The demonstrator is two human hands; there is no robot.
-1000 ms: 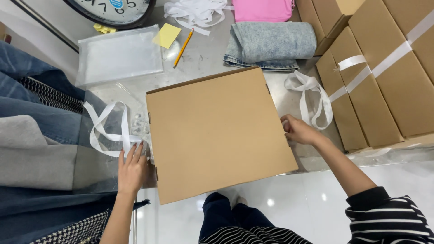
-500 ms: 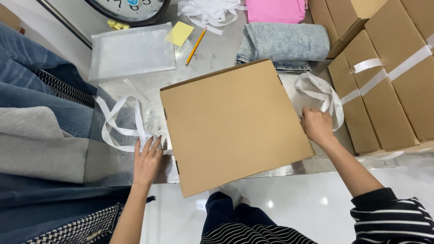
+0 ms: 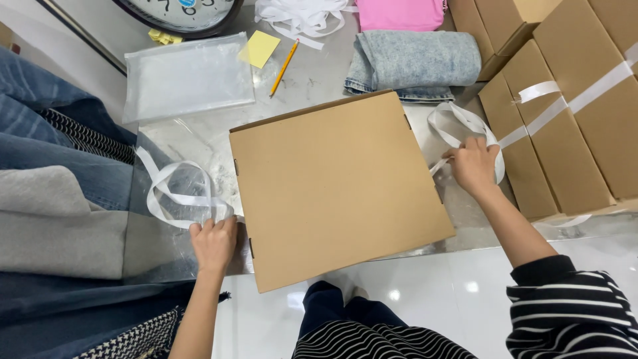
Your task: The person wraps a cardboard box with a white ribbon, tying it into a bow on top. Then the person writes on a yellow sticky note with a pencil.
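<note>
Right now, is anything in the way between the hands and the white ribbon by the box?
Nothing visible is. The left hand rests on the ribbon loop left of the cardboard box. The right hand already grips the ribbon loop on the right.

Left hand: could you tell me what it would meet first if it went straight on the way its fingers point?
The left hand points up-table; its fingertips already touch the white ribbon, so that comes first.

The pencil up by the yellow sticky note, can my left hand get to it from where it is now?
Probably yes. The left hand rests at the cardboard box's near-left corner, and the pencil lies uncovered beyond the box; bare tabletop and a flat clear bag lie between.
</note>
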